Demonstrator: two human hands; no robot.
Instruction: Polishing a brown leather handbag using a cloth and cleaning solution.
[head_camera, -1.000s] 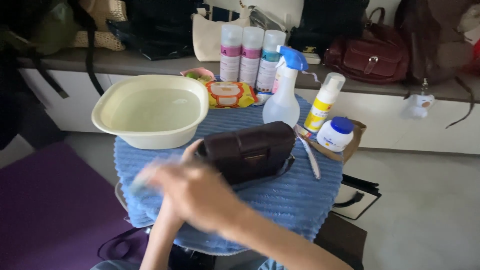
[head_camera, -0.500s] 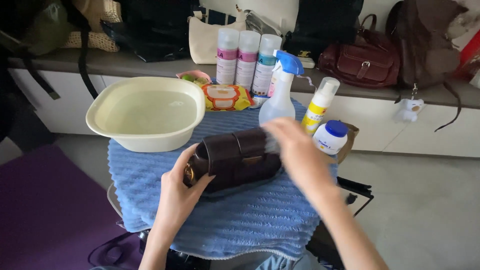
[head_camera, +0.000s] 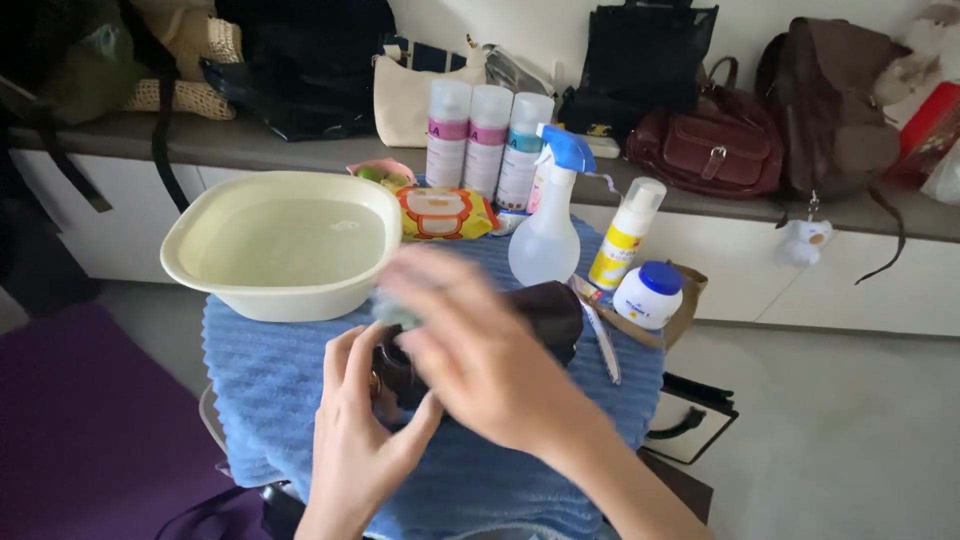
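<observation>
Blue ribbed towel (head_camera: 300, 400) covers the small table, and on it lies a dark brown leather purse (head_camera: 545, 310). The left hand (head_camera: 365, 440) grips the purse's near end, thumb and fingers curled around it. The right hand (head_camera: 480, 350) is blurred above the purse, fingers loosely bent, apparently pinching a pale cloth (head_camera: 395, 310); the hold is hard to tell. Just beyond stand a cream basin (head_camera: 285, 240) of water, a spray bottle (head_camera: 548, 225), a yellow pump bottle (head_camera: 625, 235) and a blue-lidded jar (head_camera: 650, 295). Behind them, three tall cans (head_camera: 488, 140) and several bags on a shelf.
</observation>
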